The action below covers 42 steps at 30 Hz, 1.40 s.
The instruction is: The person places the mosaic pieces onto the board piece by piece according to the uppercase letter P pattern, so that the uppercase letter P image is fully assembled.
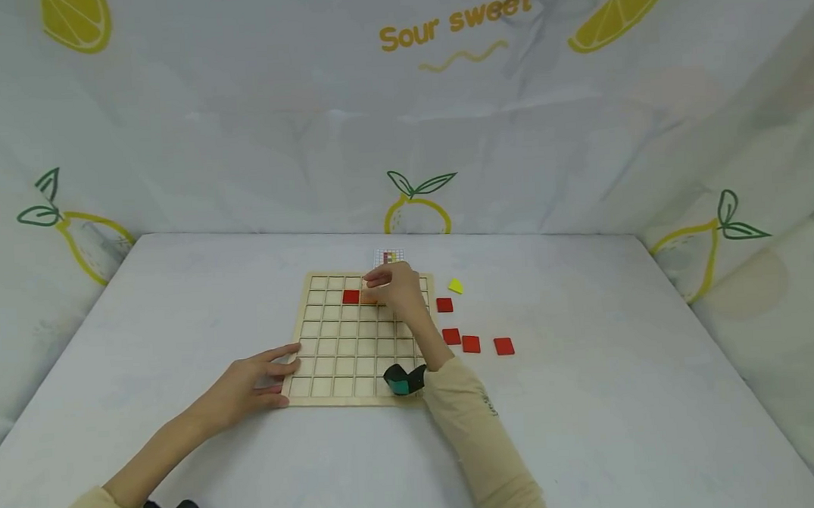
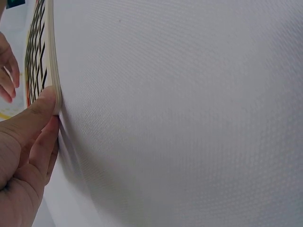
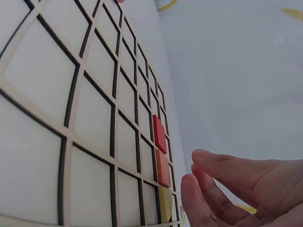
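Note:
A wooden grid board [image 1: 345, 401] lies on the white table. My left hand [image 1: 245, 390] grips its left edge; in the left wrist view the thumb [image 2: 35, 113] lies on top at a corner and the fingers are below it. Over the board's far rows is my right hand [image 1: 396, 291], holding nothing visible, its thumb and fingers apart in the right wrist view. Beside its fingertips a red tile [image 3: 160, 134], an orange tile [image 3: 163, 168] and a yellow piece [image 3: 165, 204] sit in neighbouring cells. The hand hides the yellow one in the head view.
Several loose red tiles [image 1: 471, 344] and a yellow piece [image 1: 455, 286] lie right of the board. Behind its far edge is a small printed pattern card [image 1: 388, 255], partly hidden by the right hand. A lemon-print curtain [image 1: 252, 139] stands behind the table.

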Available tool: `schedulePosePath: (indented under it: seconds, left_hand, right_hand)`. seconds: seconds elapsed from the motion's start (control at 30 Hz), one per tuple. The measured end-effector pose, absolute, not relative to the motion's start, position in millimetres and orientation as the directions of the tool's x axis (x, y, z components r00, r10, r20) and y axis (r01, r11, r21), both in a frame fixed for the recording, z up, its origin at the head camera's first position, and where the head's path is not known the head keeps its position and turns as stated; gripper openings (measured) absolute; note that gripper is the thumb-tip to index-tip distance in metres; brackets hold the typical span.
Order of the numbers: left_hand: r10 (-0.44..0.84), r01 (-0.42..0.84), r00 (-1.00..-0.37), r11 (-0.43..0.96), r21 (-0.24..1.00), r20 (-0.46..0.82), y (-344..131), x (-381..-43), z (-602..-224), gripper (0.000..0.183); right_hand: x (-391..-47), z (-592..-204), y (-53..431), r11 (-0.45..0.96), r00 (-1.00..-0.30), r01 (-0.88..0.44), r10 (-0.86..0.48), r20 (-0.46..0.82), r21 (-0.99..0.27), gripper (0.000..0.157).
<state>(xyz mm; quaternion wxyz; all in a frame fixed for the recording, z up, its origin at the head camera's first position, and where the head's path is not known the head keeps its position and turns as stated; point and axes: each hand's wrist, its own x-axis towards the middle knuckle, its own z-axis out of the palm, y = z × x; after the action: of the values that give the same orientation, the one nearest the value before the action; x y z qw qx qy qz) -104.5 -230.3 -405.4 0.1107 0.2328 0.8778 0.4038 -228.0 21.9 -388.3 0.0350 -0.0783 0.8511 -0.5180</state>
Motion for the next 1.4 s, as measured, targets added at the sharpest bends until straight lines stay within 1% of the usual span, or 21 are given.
schedulePosePath:
  seconds: [0.1,0.27,0.33,0.4,0.5,0.63,0.8,0.93,1.17,1.27,1.4]
  left_hand:
    - [0.5,0.335,-0.866,0.574,0.747,0.003,-230.8,-104.6,-405.2,0.055]
    - [0.507,0.344,-0.862,0.572,0.744,0.009,-230.8,-105.3,-404.6,0.055]
    - [0.506,0.341,-0.862,0.572,0.746,0.006,-230.8,-105.7,-404.2,0.059]
    - [0.505,0.34,-0.863,0.575,0.745,0.005,-230.8,-106.0,-403.8,0.063]
    - [0.502,0.326,-0.865,0.563,0.76,0.0,-230.7,-105.9,-403.2,0.063]
    - [0.499,0.309,-0.867,0.547,0.778,-0.007,-230.7,-105.2,-402.8,0.056]
    - [0.496,0.319,-0.869,0.564,0.761,-0.003,-230.6,-104.6,-403.3,0.057]
    - [0.498,0.335,-0.867,0.579,0.743,0.002,-230.1,-104.3,-404.9,0.058]
    - [0.494,0.332,-0.87,0.563,0.757,0.014,-230.2,-102.5,-404.5,0.057]
    - [0.501,0.332,-0.865,0.551,0.766,0.015,-228.7,-102.4,-405.1,0.057]
    - [0.501,0.337,-0.866,0.571,0.748,0.008,-229.0,-102.0,-404.1,0.056]
  right_hand:
    - [-227.3,-388.3,31.5,0.375,-0.984,-0.063,-0.176,-0.004,-0.925,0.022]
    - [-226.9,-384.8,52.0,0.241,-0.977,0.043,-0.191,-0.091,-0.97,0.027]
    - [-226.8,-382.6,62.0,0.2,-0.972,0.09,-0.196,-0.13,-0.976,0.03]
    - [-226.0,-379.6,73.3,0.182,-0.967,0.127,-0.196,-0.162,-0.975,0.033]
    - [-224.1,-375.9,91.6,0.168,-0.964,0.161,-0.184,-0.191,-0.973,0.037]
    - [-222.2,-373.4,118.2,0.164,-0.963,0.177,-0.174,-0.205,-0.971,0.04]
    - [-222.0,-372.1,154.2,0.181,-0.954,0.232,-0.149,-0.259,-0.956,0.043]
    - [-220.8,-372.3,186.0,0.223,-0.944,0.255,-0.152,-0.292,-0.941,0.046]
    - [-211.4,-378.4,241.6,0.297,-0.927,0.212,-0.242,-0.288,-0.931,0.054]
    - [-205.9,-383.5,261.8,0.29,-0.918,0.221,-0.262,-0.299,-0.931,0.056]
    - [-200.8,-391.1,279.3,0.277,-0.904,0.252,-0.276,-0.328,-0.927,0.054]
